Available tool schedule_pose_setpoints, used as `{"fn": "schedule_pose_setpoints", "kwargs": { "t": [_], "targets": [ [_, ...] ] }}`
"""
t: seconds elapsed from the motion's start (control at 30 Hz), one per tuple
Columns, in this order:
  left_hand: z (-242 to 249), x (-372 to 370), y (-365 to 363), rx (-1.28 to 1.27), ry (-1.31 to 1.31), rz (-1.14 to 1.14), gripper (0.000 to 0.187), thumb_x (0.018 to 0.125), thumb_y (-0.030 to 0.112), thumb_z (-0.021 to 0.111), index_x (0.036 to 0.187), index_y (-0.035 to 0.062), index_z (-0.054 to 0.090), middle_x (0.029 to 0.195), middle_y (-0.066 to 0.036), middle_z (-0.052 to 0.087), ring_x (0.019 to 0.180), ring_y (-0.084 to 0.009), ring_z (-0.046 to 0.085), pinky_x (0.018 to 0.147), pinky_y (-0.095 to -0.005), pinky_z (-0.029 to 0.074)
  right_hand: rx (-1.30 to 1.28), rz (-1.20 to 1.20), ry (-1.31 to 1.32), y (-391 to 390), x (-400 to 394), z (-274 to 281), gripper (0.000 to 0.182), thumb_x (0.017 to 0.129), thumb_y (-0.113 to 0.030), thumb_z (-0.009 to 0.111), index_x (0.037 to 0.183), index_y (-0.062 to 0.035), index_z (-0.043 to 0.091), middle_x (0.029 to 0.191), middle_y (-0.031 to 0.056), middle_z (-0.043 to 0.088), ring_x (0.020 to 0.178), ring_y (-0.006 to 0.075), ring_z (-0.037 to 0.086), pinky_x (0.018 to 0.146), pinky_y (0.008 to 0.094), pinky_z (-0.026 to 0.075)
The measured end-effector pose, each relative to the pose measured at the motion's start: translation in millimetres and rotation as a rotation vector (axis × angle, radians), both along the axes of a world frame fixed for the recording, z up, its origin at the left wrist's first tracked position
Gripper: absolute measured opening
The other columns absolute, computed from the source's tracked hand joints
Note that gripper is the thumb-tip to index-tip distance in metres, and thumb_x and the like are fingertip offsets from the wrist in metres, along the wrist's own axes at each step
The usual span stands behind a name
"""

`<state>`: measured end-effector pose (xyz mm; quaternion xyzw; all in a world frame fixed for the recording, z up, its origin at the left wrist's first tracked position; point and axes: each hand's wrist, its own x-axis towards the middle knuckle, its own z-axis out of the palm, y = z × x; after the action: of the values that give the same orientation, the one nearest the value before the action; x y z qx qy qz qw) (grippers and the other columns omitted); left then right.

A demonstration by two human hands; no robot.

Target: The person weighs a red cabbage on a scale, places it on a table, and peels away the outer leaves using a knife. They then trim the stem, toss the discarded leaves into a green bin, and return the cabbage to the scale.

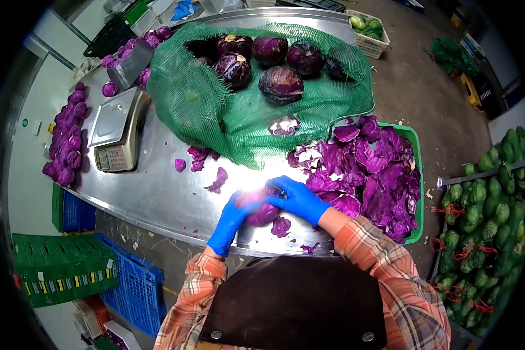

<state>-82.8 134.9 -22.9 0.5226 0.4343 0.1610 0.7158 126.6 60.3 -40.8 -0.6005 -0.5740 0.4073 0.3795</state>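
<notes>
- Dark apron (pixel 294 303) was worn nearest the camera, flanked by plaid sleeves (pixel 370 248), on the near side of the green mesh sack (pixel 189 111).
- One red cabbage (pixel 263 217) was gripped just short of the sack's near edge, low over the steel table (pixel 166 184); whether it was rested on the metal could not be told.
- It was enclosed between two blue-gloved hands: the left hand (pixel 232 219) was cupped against its left side, the right hand (pixel 300 199) was laid over its upper right, neither clearly nearer.
- Right fingers were bent onto the cabbage; left fingertips were obscured by glare.
- No long axis could be made out on the rounded head.
- Loose leaves (pixel 356 169) were heaped in a green crate (pixel 419 195) at the sack's near right corner, on the right hand's side.
</notes>
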Motion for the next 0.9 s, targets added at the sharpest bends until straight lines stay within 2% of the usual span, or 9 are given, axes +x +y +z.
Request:
{"fn": "schedule_pose_setpoints", "kwargs": {
  "t": [0.1,0.2,0.23,0.4,0.47,0.53,0.67,0.87,0.9],
  "targets": [
    [-1.3,4.2,1.8,-0.019,0.013,0.031,0.068,0.083,0.02,0.071,0.14,0.0024,0.039,0.129,-0.014,0.052,0.116,-0.0205,0.053,0.101,-0.0317,0.042,0.212,-0.033,-0.251,-2.3,-8.6,6.2,0.034,0.087,-0.029,0.063,0.117,-0.0125,0.058,0.093,0.0129,0.061,0.081,0.0196,0.063,0.07,0.0379,0.051],
    [-3.6,6.3,2.8,0.018,0.015,0.05,0.066,0.084,0.023,0.07,0.138,0.0009,0.041,0.13,-0.013,0.053,0.115,-0.0207,0.053,0.102,-0.032,0.042,-0.17,-0.242,0.136,8.1,2.1,-11.8,0.025,0.088,-0.025,0.062,0.109,-0.0105,0.059,0.085,0.0091,0.061,0.064,0.0158,0.06,0.053,0.0314,0.05],
    [-6.7,3.3,5.0,-0.005,-0.018,0.064,0.063,0.085,0.025,0.068,0.136,0.0007,0.043,0.128,-0.013,0.053,0.114,-0.02,0.054,0.101,-0.0319,0.042,-0.379,-0.427,0.569,11.1,6.5,-18.4,0.017,0.088,-0.021,0.061,0.101,-0.0107,0.06,0.08,0.0041,0.058,0.052,0.0108,0.051,0.042,0.0237,0.043],
    [-18.9,-19.5,5.8,-0.34,-0.264,0.205,0.056,0.092,0.036,0.057,0.134,0.0006,0.044,0.129,-0.013,0.052,0.116,-0.0211,0.054,0.1,-0.0358,0.044,-0.267,-0.184,0.559,-5.2,11.3,18.0,0.037,0.089,-0.022,0.063,0.124,-0.0127,0.058,0.101,-0.0009,0.061,0.058,0.0063,0.052,0.042,0.0199,0.042],
    [-18.6,-23.1,-2.2,-0.488,-0.374,0.262,0.06,0.093,0.04,0.055,0.136,0.0011,0.041,0.133,-0.015,0.049,0.119,-0.024,0.053,0.102,-0.0389,0.043,-0.097,0.005,0.423,-6.0,8.7,36.2,0.05,0.084,-0.027,0.071,0.13,-0.014,0.055,0.122,0.0015,0.059,0.096,0.0128,0.057,0.078,0.0267,0.05],
    [-3.0,-25.4,-10.7,-0.515,-0.374,0.231,0.065,0.093,0.047,0.052,0.139,0.0025,0.038,0.136,-0.016,0.047,0.122,-0.0271,0.051,0.105,-0.0417,0.042,0.245,0.151,0.218,0.8,1.8,47.2,0.052,0.08,-0.021,0.074,0.128,-0.0137,0.056,0.11,0.0041,0.051,0.097,0.0157,0.053,0.082,0.0279,0.046],
    [9.8,-42.3,-22.6,-0.534,-0.277,0.218,0.069,0.094,0.054,0.047,0.141,0.0036,0.036,0.137,-0.016,0.047,0.123,-0.0282,0.05,0.105,-0.0418,0.041,0.019,0.31,0.269,5.9,-7.8,57.6,0.051,0.075,-0.025,0.079,0.121,-0.0098,0.06,0.11,0.0069,0.052,0.106,0.0204,0.05,0.096,0.0326,0.04],
    [28.2,-73.4,-26.1,-0.718,-0.384,0.134,0.071,0.095,0.06,0.033,0.143,0.0068,0.034,0.135,-0.016,0.049,0.122,-0.0254,0.052,0.104,-0.0409,0.042,-0.247,0.054,0.494,25.3,-31.9,43.9,0.028,0.089,-0.03,0.063,0.111,-0.0126,0.063,0.085,-0.0007,0.063,0.056,0.008,0.054,0.046,0.0232,0.047],
    [36.7,-75.3,-24.5,-0.83,-0.577,0.115,0.072,0.09,0.051,0.056,0.142,0.0072,0.035,0.135,-0.014,0.051,0.12,-0.0238,0.054,0.103,-0.0389,0.044,-0.219,0.039,0.488,27.0,-32.4,45.2,0.027,0.089,-0.028,0.063,0.111,-0.0122,0.062,0.088,-0.0004,0.063,0.058,0.008,0.055,0.046,0.0229,0.047]
  ]
}}
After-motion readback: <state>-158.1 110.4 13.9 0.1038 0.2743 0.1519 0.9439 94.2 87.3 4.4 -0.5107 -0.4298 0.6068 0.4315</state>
